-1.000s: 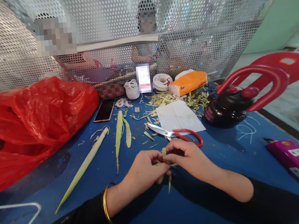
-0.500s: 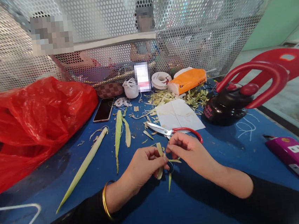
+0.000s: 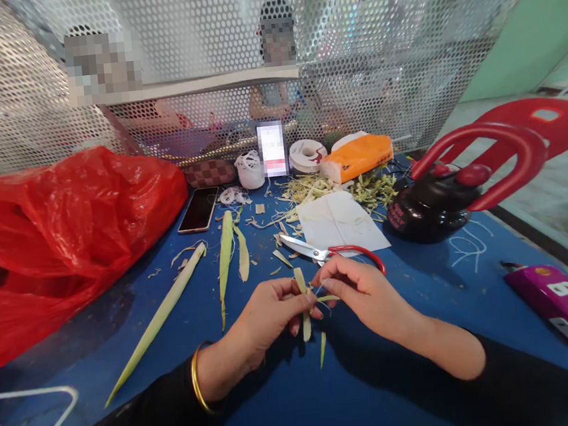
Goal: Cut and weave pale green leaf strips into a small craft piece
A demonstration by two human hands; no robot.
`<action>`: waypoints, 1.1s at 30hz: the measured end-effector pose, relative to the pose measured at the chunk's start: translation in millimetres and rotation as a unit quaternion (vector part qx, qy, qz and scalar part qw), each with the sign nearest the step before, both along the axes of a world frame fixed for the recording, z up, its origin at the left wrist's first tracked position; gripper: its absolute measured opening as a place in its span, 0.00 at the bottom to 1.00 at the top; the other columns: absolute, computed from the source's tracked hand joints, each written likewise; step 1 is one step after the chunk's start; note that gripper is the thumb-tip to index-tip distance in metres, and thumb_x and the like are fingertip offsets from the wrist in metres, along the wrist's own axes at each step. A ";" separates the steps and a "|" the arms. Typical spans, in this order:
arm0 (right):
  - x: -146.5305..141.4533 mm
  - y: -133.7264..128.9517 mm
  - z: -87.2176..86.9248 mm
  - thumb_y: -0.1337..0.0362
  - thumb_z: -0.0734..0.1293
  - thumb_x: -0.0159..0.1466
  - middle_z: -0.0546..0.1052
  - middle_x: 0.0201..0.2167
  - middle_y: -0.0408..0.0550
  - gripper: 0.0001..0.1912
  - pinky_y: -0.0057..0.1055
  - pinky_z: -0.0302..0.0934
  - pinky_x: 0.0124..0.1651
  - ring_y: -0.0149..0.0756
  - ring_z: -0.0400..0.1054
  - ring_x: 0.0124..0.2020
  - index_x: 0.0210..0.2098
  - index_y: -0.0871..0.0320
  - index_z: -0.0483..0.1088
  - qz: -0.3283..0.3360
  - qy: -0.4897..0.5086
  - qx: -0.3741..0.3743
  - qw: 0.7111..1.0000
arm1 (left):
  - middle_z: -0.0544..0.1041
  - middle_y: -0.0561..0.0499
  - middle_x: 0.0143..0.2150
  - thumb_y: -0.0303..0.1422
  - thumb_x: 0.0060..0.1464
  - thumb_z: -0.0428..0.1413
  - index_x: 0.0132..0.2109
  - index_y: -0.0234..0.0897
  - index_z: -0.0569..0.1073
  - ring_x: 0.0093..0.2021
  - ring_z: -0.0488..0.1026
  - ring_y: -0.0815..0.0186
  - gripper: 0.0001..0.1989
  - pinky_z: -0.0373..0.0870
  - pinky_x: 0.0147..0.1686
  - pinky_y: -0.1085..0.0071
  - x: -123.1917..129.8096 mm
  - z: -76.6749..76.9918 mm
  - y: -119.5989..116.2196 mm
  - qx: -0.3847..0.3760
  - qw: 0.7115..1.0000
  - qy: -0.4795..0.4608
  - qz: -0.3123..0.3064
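Note:
My left hand is closed, pinching a pale green strip that looks like corn husk, held nearly upright. Another narrow piece crosses it and points right. Beside it, my right hand has thumb and forefinger pressed together on a thin pale thread that loops by the strip; its other fingers are partly hidden. Just beyond that hand lie red-handled scissors, blades apart. A small green sliver rests on the table below the hands. Longer husk leaves and a pale stalk-like husk lie to the left.
A red plastic bag fills the left side. Behind are a phone, a thread ball, a ribbon spool, an orange tissue pack and white paper. A black-and-red kettle and purple box stand right.
The husk strip has turned slightly and shifted left in my left hand. My right hand's fingertips have changed position beside it, and the thread between the hands shows more clearly.

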State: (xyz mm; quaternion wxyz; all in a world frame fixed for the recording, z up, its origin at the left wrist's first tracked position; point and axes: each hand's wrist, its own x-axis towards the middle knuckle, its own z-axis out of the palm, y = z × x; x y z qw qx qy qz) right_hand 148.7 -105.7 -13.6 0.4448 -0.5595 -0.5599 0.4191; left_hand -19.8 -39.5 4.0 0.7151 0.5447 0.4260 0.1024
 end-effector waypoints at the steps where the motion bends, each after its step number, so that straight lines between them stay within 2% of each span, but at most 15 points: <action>1: 0.3 0.0 -0.3 0.65 0.60 0.66 0.72 0.30 0.43 0.06 0.30 0.65 0.33 0.31 0.68 0.28 0.33 0.55 0.66 -0.006 0.002 0.002 1.000 | 0.79 0.49 0.28 0.38 0.46 0.60 0.31 0.32 0.73 0.16 0.61 0.78 0.12 0.51 0.18 0.78 -0.2 -0.1 1.2 -0.001 1.000 0.003 0.006; 5: 0.3 -0.7 -2.2 0.63 0.58 0.68 0.71 0.25 0.40 0.07 0.28 0.62 0.29 0.29 0.67 0.23 0.33 0.55 0.63 -0.022 0.008 -0.010 1.000 | 0.79 0.48 0.28 0.38 0.46 0.60 0.31 0.32 0.72 0.16 0.60 0.78 0.12 0.50 0.17 0.78 -0.7 -1.1 3.7 -0.001 1.000 0.007 0.031; 8: -1.1 -2.4 -1.9 0.62 0.58 0.68 0.70 0.26 0.39 0.05 0.27 0.62 0.26 0.29 0.67 0.22 0.41 0.55 0.64 -0.015 0.037 -0.024 0.999 | 0.78 0.49 0.27 0.38 0.46 0.59 0.30 0.33 0.72 0.16 0.60 0.77 0.11 0.50 0.17 0.78 -0.5 -1.0 3.2 0.010 0.999 0.009 0.044; 10: -1.7 -3.9 -1.5 0.61 0.62 0.66 0.72 0.31 0.42 0.15 0.29 0.64 0.29 0.30 0.68 0.25 0.52 0.53 0.62 0.009 0.011 -0.008 1.000 | 0.77 0.50 0.25 0.38 0.45 0.60 0.30 0.33 0.72 0.16 0.60 0.77 0.11 0.52 0.18 0.78 -0.2 0.1 1.9 0.017 0.999 0.006 0.047; 12: -1.7 -5.2 -2.0 0.60 0.67 0.63 0.73 0.38 0.45 0.23 0.31 0.65 0.33 0.33 0.69 0.30 0.57 0.52 0.61 0.044 -0.068 0.020 0.997 | 0.75 0.52 0.23 0.37 0.44 0.60 0.29 0.33 0.71 0.17 0.60 0.77 0.10 0.54 0.18 0.77 0.1 1.1 0.3 0.023 0.999 0.000 0.046; 13: -1.5 -5.6 -2.7 0.59 0.69 0.62 0.74 0.40 0.47 0.23 0.32 0.65 0.35 0.34 0.69 0.32 0.55 0.52 0.64 0.059 -0.116 0.039 0.991 | 0.74 0.53 0.22 0.37 0.44 0.60 0.28 0.33 0.71 0.17 0.61 0.76 0.10 0.55 0.19 0.77 0.2 1.2 -0.5 0.028 0.999 -0.002 0.044; 15: -1.0 -6.0 -4.2 0.59 0.69 0.62 0.74 0.38 0.48 0.15 0.32 0.64 0.36 0.37 0.69 0.35 0.47 0.54 0.69 0.075 -0.193 0.078 0.975 | 0.73 0.54 0.21 0.37 0.44 0.61 0.27 0.33 0.70 0.17 0.61 0.76 0.11 0.56 0.19 0.77 0.0 0.1 -1.2 0.043 0.998 -0.006 0.039; 18: 0.0 -5.5 -5.0 0.61 0.66 0.66 0.73 0.32 0.46 0.05 0.31 0.62 0.35 0.36 0.68 0.34 0.37 0.56 0.71 0.075 -0.228 0.116 0.964 | 0.73 0.54 0.22 0.38 0.45 0.61 0.27 0.33 0.70 0.16 0.61 0.76 0.12 0.56 0.18 0.77 -0.9 -3.5 0.1 0.066 0.997 -0.010 0.037; 22: 1.6 -4.3 -2.4 0.66 0.62 0.67 0.70 0.28 0.43 0.08 0.29 0.59 0.32 0.33 0.65 0.29 0.31 0.56 0.68 0.049 -0.230 0.123 0.964 | 0.76 0.51 0.25 0.40 0.46 0.60 0.28 0.33 0.71 0.16 0.61 0.77 0.13 0.55 0.18 0.77 -1.9 -5.0 3.2 0.045 0.998 -0.009 0.038; 26: 2.0 -3.6 -1.0 0.66 0.62 0.67 0.70 0.29 0.44 0.08 0.30 0.58 0.32 0.33 0.64 0.29 0.30 0.56 0.65 0.037 -0.229 0.115 0.966 | 0.76 0.51 0.25 0.41 0.45 0.61 0.27 0.34 0.71 0.16 0.62 0.77 0.14 0.55 0.18 0.77 -2.1 -1.6 4.8 0.026 0.999 0.000 0.034; 33: 1.7 -2.8 -2.5 0.69 0.61 0.66 0.70 0.29 0.44 0.07 0.29 0.57 0.30 0.34 0.64 0.30 0.30 0.55 0.62 0.035 -0.235 0.095 0.967 | 0.73 0.54 0.21 0.38 0.47 0.59 0.24 0.34 0.70 0.16 0.63 0.76 0.12 0.58 0.19 0.77 -3.9 -0.2 5.7 0.074 0.997 0.021 -0.001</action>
